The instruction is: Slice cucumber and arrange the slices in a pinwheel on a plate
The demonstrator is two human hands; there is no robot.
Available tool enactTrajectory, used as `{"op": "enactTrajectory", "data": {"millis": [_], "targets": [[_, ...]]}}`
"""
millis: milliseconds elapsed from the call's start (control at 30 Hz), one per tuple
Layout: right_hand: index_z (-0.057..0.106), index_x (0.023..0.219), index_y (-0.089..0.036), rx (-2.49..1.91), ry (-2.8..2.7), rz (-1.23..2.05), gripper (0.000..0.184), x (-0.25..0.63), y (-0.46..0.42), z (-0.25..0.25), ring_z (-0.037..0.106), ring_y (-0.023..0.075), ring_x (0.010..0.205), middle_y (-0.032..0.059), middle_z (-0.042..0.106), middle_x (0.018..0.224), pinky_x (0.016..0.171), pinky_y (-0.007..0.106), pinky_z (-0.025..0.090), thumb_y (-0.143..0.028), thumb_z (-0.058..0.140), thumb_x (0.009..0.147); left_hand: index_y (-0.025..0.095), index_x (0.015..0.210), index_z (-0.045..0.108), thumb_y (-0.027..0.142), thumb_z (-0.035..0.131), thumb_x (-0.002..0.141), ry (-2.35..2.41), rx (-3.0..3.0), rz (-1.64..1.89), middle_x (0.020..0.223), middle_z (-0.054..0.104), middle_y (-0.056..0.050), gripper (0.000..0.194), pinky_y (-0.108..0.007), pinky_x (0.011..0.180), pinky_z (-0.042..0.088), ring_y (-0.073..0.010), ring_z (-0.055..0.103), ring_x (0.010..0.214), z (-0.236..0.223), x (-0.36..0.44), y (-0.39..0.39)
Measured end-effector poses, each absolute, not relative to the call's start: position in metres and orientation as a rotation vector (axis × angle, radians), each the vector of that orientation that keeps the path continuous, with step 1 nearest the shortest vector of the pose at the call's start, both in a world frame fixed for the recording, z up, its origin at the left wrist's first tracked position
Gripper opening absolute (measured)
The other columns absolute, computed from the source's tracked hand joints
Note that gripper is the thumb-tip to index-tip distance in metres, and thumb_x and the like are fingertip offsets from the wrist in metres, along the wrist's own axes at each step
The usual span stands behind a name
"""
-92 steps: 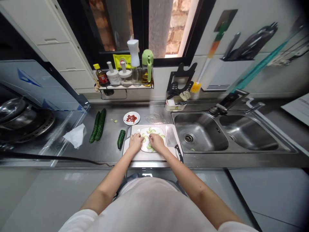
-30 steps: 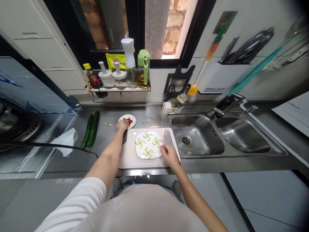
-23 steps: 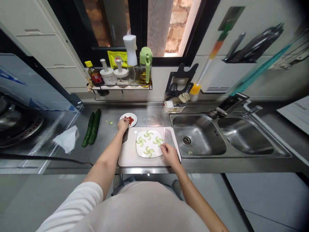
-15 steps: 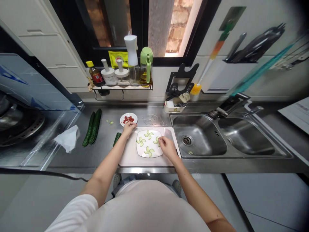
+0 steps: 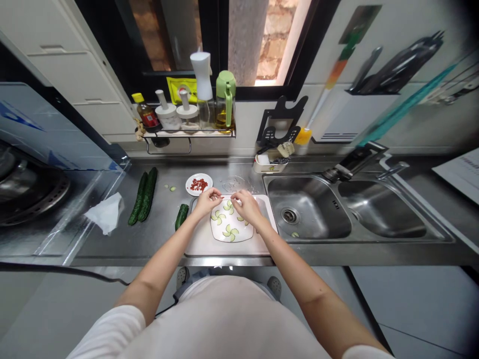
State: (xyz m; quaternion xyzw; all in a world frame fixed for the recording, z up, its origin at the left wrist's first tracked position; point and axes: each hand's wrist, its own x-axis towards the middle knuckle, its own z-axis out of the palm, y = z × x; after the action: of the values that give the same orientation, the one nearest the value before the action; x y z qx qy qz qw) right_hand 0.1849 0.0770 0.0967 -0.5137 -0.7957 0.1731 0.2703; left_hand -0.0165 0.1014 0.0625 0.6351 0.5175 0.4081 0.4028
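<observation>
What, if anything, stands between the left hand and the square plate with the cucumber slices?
Nothing visible stands in the way. The left hand is at the far-left corner of the square plate. The right hand is by the far-right corner, not between them.

No lettering can be read, as marks on the yellow packet (image 5: 176, 88) and red-labelled bottle (image 5: 148, 117) seem too blurred.

The plate (image 5: 246, 233) is white, almost square with rounded corners and a thin dark edge, and lies flat on the board (image 5: 198, 245). On it, pale green slices (image 5: 228, 233) with darker skin form four pinwheels, the right one partly covered by the right hand (image 5: 247, 206). A tiny red bit (image 5: 222, 197) is at the fingertips of the left hand (image 5: 208, 201).
</observation>
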Motion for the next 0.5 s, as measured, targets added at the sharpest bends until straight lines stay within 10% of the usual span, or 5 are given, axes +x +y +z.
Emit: {"op": "enactTrajectory", "data": {"millis": [500], "targets": [[0.066,0.093,-0.021,-1.305,-2.339,0.370,0.014,0.181,0.091,0.084,0.044,0.0230,0.096,0.0076,0.056,0.100,0.082,0.033,0.037,-0.024,0.053,0.091,0.018,0.094,0.064,0.020,0.062,0.071,1.281,1.767,0.885,0.081,0.067,0.000,0.022,-0.022,0.065,0.044,-0.0109,0.055,0.066,0.061,-0.002,0.101]]}}
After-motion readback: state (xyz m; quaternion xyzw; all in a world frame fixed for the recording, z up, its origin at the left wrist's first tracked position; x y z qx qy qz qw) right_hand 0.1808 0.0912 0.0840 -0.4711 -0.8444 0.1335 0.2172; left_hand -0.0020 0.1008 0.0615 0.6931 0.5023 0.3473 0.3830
